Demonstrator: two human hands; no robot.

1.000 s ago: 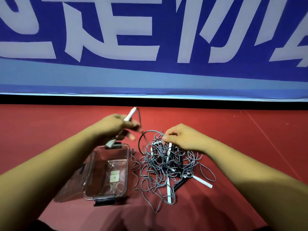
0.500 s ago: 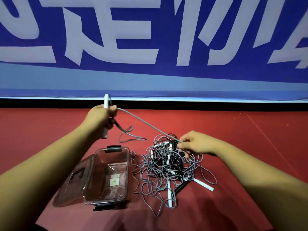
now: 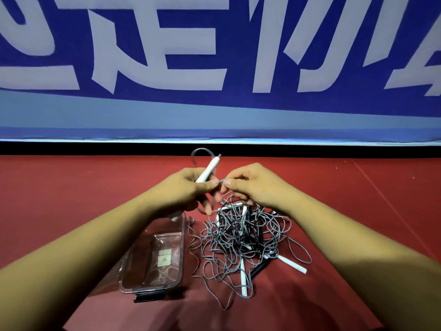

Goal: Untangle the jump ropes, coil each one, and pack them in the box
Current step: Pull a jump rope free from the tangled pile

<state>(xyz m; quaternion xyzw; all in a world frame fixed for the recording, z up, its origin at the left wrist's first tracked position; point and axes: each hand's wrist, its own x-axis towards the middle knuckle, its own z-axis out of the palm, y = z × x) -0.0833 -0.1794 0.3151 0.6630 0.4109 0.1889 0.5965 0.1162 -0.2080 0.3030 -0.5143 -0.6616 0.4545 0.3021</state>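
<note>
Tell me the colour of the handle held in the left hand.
The handle is white, best seen in head view.

A blue banner (image 3: 238,108) with large pale characters fills the upper half. Below it runs a black strip (image 3: 95,149), then a red floor (image 3: 71,187) crossed by a thin pale line (image 3: 393,206) at right.

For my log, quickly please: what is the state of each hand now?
Left hand: closed, holding a white handle.
Right hand: closed, pinching the grey cord.
</note>
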